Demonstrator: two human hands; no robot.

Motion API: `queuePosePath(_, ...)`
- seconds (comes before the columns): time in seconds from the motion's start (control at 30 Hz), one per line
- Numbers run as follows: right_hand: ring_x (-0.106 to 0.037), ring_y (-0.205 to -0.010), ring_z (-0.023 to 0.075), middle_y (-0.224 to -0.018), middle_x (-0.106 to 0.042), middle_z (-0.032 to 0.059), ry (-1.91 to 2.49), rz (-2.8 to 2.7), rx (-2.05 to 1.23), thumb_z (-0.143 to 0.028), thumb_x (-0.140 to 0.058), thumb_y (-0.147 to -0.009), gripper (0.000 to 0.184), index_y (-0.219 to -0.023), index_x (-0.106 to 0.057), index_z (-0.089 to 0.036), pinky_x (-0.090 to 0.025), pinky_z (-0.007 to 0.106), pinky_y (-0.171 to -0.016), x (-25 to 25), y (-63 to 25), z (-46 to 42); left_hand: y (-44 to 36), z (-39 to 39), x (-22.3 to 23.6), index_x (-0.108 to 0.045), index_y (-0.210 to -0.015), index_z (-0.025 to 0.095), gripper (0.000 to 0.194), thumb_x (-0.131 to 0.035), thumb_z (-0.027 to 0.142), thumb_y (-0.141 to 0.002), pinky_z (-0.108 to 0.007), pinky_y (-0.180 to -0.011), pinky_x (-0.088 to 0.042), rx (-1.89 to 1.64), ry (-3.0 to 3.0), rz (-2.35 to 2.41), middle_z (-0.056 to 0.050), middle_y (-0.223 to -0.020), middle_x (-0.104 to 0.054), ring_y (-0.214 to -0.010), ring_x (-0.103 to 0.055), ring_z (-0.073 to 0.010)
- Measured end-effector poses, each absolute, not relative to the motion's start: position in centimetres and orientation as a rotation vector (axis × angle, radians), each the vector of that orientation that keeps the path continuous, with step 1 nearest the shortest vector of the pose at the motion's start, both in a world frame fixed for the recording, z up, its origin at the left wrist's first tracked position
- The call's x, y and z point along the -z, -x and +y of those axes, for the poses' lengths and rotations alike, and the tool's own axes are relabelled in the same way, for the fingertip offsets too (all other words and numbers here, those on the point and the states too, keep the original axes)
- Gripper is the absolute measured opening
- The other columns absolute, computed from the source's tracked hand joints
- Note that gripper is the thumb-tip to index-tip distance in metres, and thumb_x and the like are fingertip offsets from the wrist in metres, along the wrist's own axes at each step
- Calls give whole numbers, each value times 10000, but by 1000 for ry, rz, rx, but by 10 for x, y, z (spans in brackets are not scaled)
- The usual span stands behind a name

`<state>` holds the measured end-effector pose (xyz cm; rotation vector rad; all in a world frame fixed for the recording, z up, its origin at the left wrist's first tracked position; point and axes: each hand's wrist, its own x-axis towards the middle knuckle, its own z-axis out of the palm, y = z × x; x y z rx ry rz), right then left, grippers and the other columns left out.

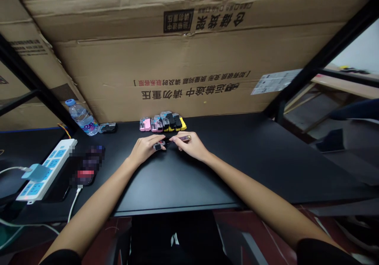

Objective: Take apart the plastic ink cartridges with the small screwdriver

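At the middle of the black table, my left hand [143, 149] is closed on a small cartridge-like case [159, 145], part clear and part black, which rests on or just above the tabletop. My right hand [192, 145] grips a slim pen-shaped tool [185, 138] with a brass-coloured end. The tool's dark front end points toward the case; whether it touches cannot be made out. Just beyond my hands stands a row of similar cases, among them a pink case [145, 124], a black case [177, 121] and a yellow case [182, 124].
A large cardboard box [189, 59] walls off the table's back. To the left are a water bottle [84, 119], another dark case [108, 128], a phone [90, 164] on a cable, and a white power strip [49, 168] with a blue charger [37, 173]. Black frame posts flank the table [251, 162].
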<state>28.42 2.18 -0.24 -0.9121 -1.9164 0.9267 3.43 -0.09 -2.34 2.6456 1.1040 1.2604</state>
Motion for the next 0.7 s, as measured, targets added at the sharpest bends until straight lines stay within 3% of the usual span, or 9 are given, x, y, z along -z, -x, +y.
queuePosePath(0.3,-631,-629,155,-787,-735,47,810,-2039,-892,-348,-626,-962,282,-904,-836,-169,-484,291,-619,-7,-283,15,-27,-5,0,-808,-1116,226,342,-852,453,-864,-348,-891,-645,-1647,-2107,1328,-55,-1039,-832,-879,-790,-215)
queuePosePath(0.5,-652,-690,166,-818,-756,56,787,-2133,-852,-317,-634,-958,257,-899,-838,-173,-489,288,-651,5,-282,19,-26,-3,4,-691,-1166,206,497,-890,476,-800,-345,-903,-627,-1662,-1809,1456,-49,-1042,-799,-923,-773,-212)
queuePosePath(0.7,-642,-703,188,-781,-736,53,931,-1903,-787,-418,-630,-988,328,-845,-800,-177,-507,309,-669,0,-294,30,-29,1,16,-508,-1362,232,682,-850,499,-836,-298,-616,-646,-1385,-1713,1283,-26,-949,-761,-736,-745,-182)
